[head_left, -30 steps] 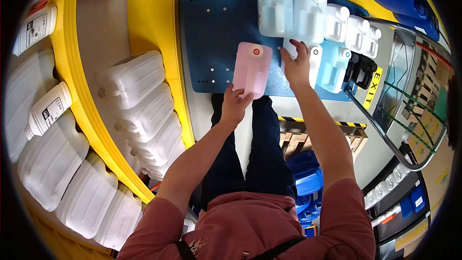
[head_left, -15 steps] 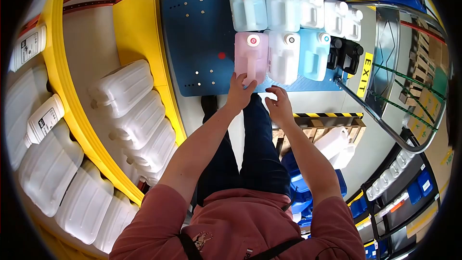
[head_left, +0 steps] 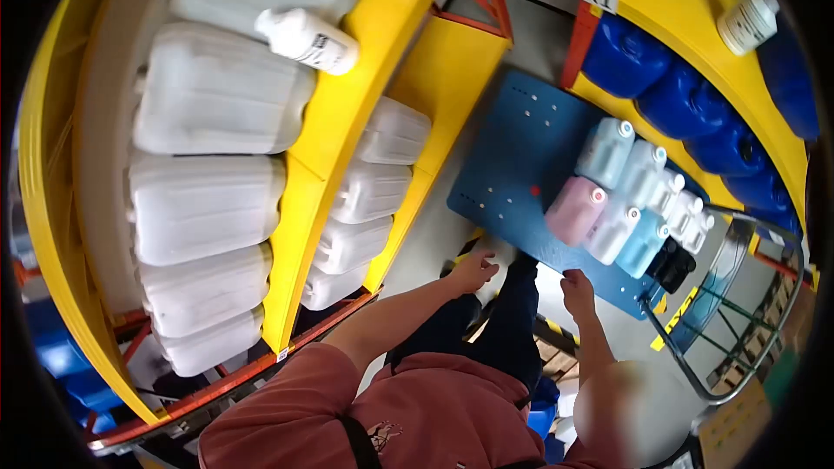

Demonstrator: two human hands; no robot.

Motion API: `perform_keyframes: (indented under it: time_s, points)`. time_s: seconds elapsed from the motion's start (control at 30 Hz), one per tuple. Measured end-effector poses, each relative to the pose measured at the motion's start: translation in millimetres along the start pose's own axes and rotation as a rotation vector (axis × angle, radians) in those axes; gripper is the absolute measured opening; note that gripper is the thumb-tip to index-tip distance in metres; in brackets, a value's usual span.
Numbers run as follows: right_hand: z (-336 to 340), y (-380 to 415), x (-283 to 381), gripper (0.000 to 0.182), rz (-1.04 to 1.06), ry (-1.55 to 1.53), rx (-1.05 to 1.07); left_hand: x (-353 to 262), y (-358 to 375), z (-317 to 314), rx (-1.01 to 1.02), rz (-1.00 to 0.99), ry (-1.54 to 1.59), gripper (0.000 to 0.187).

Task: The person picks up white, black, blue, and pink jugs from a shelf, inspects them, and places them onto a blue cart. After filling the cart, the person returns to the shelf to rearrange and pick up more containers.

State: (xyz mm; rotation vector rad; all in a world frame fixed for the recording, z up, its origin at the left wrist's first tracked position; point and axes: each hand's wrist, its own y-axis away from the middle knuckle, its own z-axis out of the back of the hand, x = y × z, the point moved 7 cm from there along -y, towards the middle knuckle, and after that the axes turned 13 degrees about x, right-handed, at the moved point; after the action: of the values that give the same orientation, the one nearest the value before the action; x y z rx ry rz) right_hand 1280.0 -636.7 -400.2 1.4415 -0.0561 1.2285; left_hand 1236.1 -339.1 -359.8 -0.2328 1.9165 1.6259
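My left hand [head_left: 473, 272] hangs off the near-left edge of the blue cart deck [head_left: 495, 152], fingers loosely bent and apart, holding nothing. Below the deck's near edge is my right hand [head_left: 579, 292], its fingers curled in with nothing visible in them. Closest to the hands on the deck stand a pink canister [head_left: 573, 213], a whitish canister [head_left: 612, 233] and a light-blue canister [head_left: 641, 245]. Behind them are two pale-blue canisters [head_left: 605, 155] and several smaller white canisters [head_left: 692, 217]. Black canisters [head_left: 671, 266] sit at the right end.
Left, a yellow shelf rack [head_left: 326, 174] holds large white jerrycans [head_left: 208, 208] and a small white bottle [head_left: 308, 41]. Blue jerrycans [head_left: 686, 104] fill another rack behind the cart. A metal cart handle [head_left: 695, 378] rises at right. A blurred pale shape [head_left: 643, 417] covers my right sleeve.
My view has swung left, bringing more of the left rack in. My left hand has left the pink canister and drawn back from it. My right hand's fingers have curled in.
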Motion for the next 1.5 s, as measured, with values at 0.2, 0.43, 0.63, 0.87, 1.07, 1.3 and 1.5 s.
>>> perform_keyframes:
  time_s: [0.2, 0.43, 0.63, 0.87, 1.07, 1.3, 1.5]
  points:
    - [-35.4, 25.6, 69.4, 0.029, 0.049, 0.226, -0.030, 82.7, 116.0, 107.7, -0.287, -0.027, -0.047, 0.048]
    - [-160.8, 56.0, 217.9, 0.028, 0.220, 0.088, 0.250, 252.8, 316.3, 155.3, -0.548, 0.107, 0.361, 0.051]
    - [-310.5, 92.4, 348.6, 0.026, 0.516, 0.288, 0.831, 385.4, 438.6, 87.0, -1.027, 0.174, 0.663, 0.043]
    - [-446.2, 159.8, 400.4, 0.025, 0.543, 0.731, 1.311, 462.9, 421.9, -104.0, -1.325, 0.302, 1.349, 0.046]
    - [-562.3, 236.5, 402.7, 0.023, 0.646, 0.809, 1.497, 472.6, 423.0, -265.3, -1.311, 0.499, 1.648, 0.044]
    - [-699.2, 411.8, 342.3, 0.032, 0.518, 0.879, 1.828, 585.8, 383.9, -376.1, -1.306, 0.570, 1.844, 0.034]
    - [-780.4, 578.4, 337.9, 0.030, 0.549, 0.729, 2.072, 655.1, 507.1, -361.8, -1.388, 0.470, 1.827, 0.040]
